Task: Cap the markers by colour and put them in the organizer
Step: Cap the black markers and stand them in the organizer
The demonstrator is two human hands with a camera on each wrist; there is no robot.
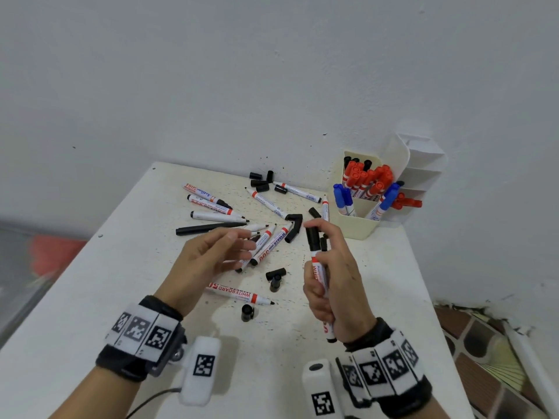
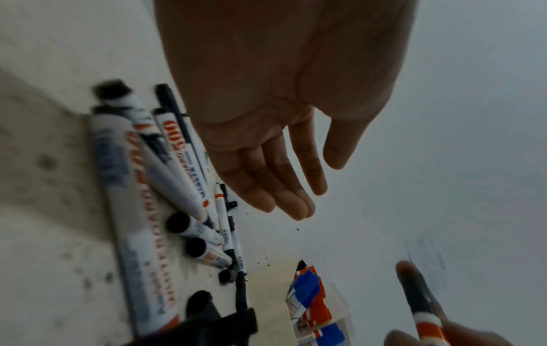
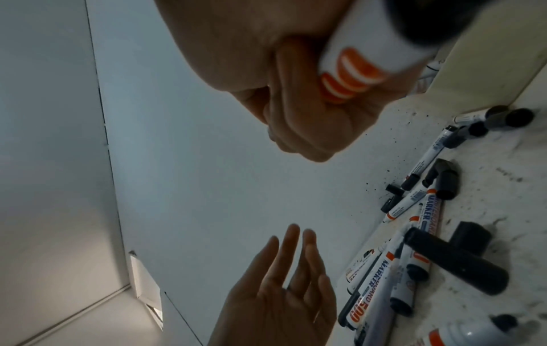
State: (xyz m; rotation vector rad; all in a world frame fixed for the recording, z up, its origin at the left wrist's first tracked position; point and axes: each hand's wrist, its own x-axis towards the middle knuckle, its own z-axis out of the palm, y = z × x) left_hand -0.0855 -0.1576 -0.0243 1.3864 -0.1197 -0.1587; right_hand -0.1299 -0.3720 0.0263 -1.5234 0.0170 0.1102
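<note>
Right hand (image 1: 335,276): fingers curled round a white marker (image 1: 317,267) with a black cap, held nearly upright above the table (image 1: 90,297), cap end up. The thumb and forefinger sit at the cap; the barrel's lower end projects below the heel of the hand. The right wrist view confirms the fist wrapped round the barrel, orange lettering showing.

Left hand (image 1: 211,252): fingers straight and spread, holding nothing, palm turned toward the right hand, raised above the scattered markers. The left wrist view shows the same flat, extended fingers (image 2: 284,187). The two hands are apart, with a gap between them.

Table: a loose scatter of uncapped white markers (image 1: 266,241) lies beyond and beneath the left hand, tips pointing various ways. One uncapped marker (image 1: 242,294) lies alone between the wrists and the scatter. Loose black caps (image 1: 276,278) lie among them, singly and in a small cluster near the back wall (image 1: 272,71). An all-black pen (image 1: 205,228) lies at the left of the scatter.

Organizer (image 1: 363,219): cream-coloured, standing at the table's far right corner against the wall. It holds capped markers upright or leaning: red-capped ones (image 1: 366,176) in the rear section, blue-capped ones (image 1: 343,196) in front and at the right, and a few black-capped ones at the back.
</note>
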